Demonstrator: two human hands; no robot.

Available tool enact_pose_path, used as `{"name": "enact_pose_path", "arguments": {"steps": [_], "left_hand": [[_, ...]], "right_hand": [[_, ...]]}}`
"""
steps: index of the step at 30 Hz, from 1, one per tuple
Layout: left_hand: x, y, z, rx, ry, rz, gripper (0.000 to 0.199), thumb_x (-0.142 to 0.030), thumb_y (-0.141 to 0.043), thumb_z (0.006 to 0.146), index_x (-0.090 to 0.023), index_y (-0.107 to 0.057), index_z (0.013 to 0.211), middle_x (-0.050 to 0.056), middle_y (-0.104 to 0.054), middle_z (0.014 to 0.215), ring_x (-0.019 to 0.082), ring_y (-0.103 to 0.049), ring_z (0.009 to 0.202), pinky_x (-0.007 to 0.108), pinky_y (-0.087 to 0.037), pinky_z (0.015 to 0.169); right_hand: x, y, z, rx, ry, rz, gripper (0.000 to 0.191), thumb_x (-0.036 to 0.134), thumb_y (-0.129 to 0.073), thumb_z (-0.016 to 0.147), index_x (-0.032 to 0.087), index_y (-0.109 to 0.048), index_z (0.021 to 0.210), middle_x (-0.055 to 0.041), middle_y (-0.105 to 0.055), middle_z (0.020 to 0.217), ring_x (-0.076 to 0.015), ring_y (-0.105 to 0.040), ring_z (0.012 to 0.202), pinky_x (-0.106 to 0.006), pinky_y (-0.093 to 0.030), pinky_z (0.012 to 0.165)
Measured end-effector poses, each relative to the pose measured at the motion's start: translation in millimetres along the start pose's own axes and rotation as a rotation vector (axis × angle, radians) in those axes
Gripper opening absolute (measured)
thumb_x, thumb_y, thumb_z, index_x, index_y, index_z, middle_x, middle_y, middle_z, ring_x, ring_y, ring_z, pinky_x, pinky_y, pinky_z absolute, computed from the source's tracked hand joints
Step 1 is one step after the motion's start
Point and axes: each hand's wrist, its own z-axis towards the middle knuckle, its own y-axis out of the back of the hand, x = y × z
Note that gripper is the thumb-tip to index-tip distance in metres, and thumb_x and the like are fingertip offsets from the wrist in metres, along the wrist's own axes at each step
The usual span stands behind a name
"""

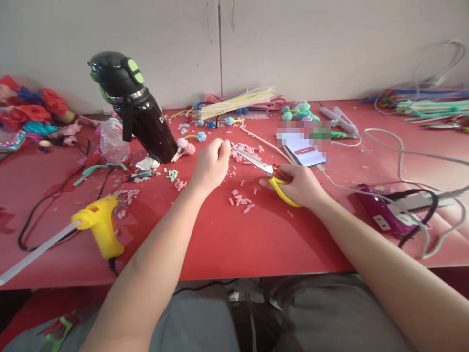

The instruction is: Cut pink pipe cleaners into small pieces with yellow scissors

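My right hand (304,185) grips a pair of scissors (256,161) with yellow handles, its blades pointing left toward my other hand. The fingers of my left hand (212,165) are pinched together just beyond the blade tips; whatever they hold is too small or hidden to name. Short pink cut pieces (240,199) are scattered on the red table between and below my hands, with more pink pieces (247,148) behind the blades. A long pale pink pipe cleaner (266,142) lies behind the scissors, reaching toward the phone.
A black bottle (150,122) leans at the left, near a yellow glue gun (98,222). A phone (306,150) lies beyond my right hand. At the right is a purple power strip (388,210) with trailing cables. Bundled pipe cleaners (238,102) lie along the wall.
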Motion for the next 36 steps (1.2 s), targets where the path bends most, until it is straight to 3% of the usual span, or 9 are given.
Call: {"name": "enact_pose_path", "arguments": {"steps": [15,26,36], "left_hand": [[-4.4,-1.4,0.0,0.011,0.028,0.001,0.049,-0.02,-0.051,0.115,-0.025,-0.033,0.069,-0.003,-0.046,0.063,0.016,-0.047,0.064,0.036,-0.032,0.067],[-1.1,-2.8,-0.4,-0.029,-0.027,0.016,0.051,-0.02,-0.051,0.113,-0.026,-0.029,0.068,-0.003,-0.041,0.06,0.017,-0.042,0.061,0.037,-0.028,0.063],[-4.3,-1.5,-0.9,-0.001,0.002,-0.002,0.049,-0.021,-0.05,0.114,-0.025,-0.032,0.068,-0.002,-0.044,0.061,0.017,-0.044,0.062,0.036,-0.031,0.064]], "right_hand": [[-2.3,-1.2,2.7,-0.008,-0.006,-0.002,0.082,0.097,-0.072,0.061,0.026,-0.03,0.061,0.0044,-0.027,0.062,-0.0129,-0.026,0.064,-0.033,-0.022,0.057],[-3.4,0.3,-0.1,0.019,0.022,0.019,0.074,0.085,-0.079,0.068,0.026,-0.034,0.066,0.0047,-0.029,0.064,-0.0133,-0.027,0.066,-0.032,-0.024,0.058],[-3.3,-0.4,2.3,0.022,0.002,-0.005,0.077,0.088,-0.077,0.064,0.026,-0.032,0.064,0.0046,-0.027,0.063,-0.0133,-0.026,0.065,-0.033,-0.022,0.057]]}}
